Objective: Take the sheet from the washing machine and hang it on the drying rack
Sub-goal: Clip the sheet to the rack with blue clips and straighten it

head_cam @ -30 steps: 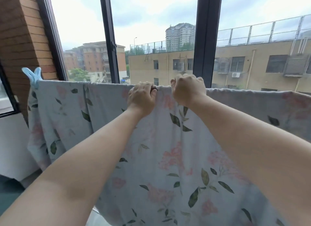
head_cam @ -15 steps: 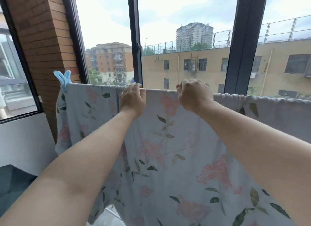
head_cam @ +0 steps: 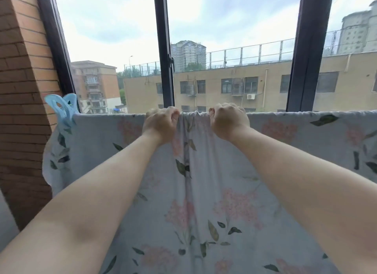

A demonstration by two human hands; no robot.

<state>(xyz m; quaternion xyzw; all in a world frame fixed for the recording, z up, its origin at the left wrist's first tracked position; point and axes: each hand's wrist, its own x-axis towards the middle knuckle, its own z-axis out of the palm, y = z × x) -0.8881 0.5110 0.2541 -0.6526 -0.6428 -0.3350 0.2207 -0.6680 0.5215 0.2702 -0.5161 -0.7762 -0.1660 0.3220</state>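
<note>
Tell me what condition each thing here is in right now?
Sheet: draped over the rail, bunched between the hands.
Blue clip: clamped on the sheet's left end.
Left hand: fist closed on the top edge.
Right hand: fist closed on the top edge.
Window: appears shut.

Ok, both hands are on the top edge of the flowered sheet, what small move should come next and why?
Probably slide the right hand rightward along the top edge to flatten the bunched fold between it and the left hand. The pale flowered sheet already hangs over the line, a light blue plastic clip holds its left end, and the wrinkle runs down from between the fists.
</note>
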